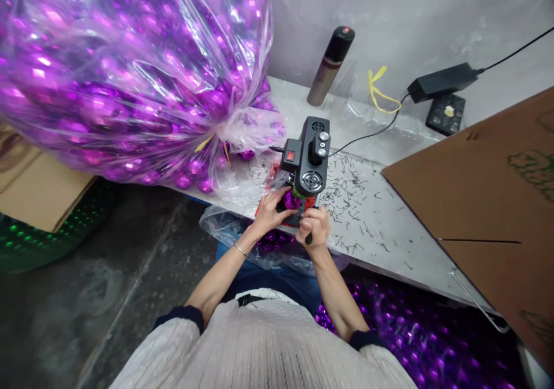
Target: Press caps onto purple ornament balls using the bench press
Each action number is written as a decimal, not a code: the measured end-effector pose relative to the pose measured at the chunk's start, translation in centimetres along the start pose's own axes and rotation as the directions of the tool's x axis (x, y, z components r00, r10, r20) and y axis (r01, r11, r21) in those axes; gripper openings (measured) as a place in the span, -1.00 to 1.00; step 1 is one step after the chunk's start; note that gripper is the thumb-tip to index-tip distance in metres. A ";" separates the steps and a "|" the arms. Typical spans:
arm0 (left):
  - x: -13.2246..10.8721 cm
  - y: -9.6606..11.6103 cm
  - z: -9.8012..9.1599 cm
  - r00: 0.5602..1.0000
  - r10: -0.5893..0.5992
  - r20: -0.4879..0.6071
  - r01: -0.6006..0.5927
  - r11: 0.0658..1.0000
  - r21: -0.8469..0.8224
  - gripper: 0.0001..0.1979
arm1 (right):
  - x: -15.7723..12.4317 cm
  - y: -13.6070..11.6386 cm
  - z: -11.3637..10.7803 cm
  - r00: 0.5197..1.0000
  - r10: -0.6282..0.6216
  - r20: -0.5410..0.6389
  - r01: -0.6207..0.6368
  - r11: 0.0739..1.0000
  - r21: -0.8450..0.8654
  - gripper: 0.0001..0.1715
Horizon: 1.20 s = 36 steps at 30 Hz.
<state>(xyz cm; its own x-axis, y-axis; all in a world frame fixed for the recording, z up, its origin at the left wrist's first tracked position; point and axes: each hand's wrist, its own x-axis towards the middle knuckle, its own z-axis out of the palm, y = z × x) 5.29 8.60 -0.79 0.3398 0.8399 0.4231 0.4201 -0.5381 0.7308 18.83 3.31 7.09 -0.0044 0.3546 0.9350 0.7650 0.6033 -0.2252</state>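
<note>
A small black bench machine [308, 169] with round vents, knobs and a red switch stands at the table's front edge. My left hand [269, 213] is closed by thumb and fingers round a shiny purple mirrored ball [292, 200] under the machine's head. The head hides part of the ball. On the machine's right side, my right hand [315, 225] is wrapped round a black lever handle [309, 239], whose end pokes out below the fist. More purple balls [277, 240] lie in clear plastic just below the table edge, in front of my body.
A huge clear bag of purple balls [142, 83] fills the left. Thin dark bits [352, 187] litter the table [385, 204]. Behind stand a flask [331, 66], yellow ribbon [383, 92] and power adapter [445, 82]. A cardboard box [485, 187] occupies the right.
</note>
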 end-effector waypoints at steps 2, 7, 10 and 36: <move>0.2 -0.2 0.0 1.000 0.017 -0.004 -0.017 1.000 -0.015 -0.31 | 0.2 0.0 -0.1 1.000 -0.025 0.019 0.025 1.000 -0.005 -0.73; 0.3 0.2 -0.4 1.000 0.015 -0.008 -0.015 0.999 -0.047 -0.29 | 3.2 -1.4 -1.6 0.992 0.110 0.059 -0.110 0.994 -0.001 -0.75; -1.4 0.8 -1.2 0.998 0.027 -0.056 -0.029 0.999 -0.030 -0.29 | 5.2 -2.1 -2.4 0.982 0.155 0.104 -0.153 0.988 -0.027 -0.74; 11.7 -7.2 -7.6 0.926 -0.329 -0.184 0.370 0.889 0.270 -0.72 | 3.8 -1.9 -2.0 0.988 0.143 0.057 -0.144 0.989 0.015 -0.74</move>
<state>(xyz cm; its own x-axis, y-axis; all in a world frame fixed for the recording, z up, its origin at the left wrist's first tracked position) -0.14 22.84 2.98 0.0214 0.9679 0.2502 0.7264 -0.1871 0.6613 18.65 2.06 11.61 0.0687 0.4776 0.8759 0.7479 0.5564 -0.3620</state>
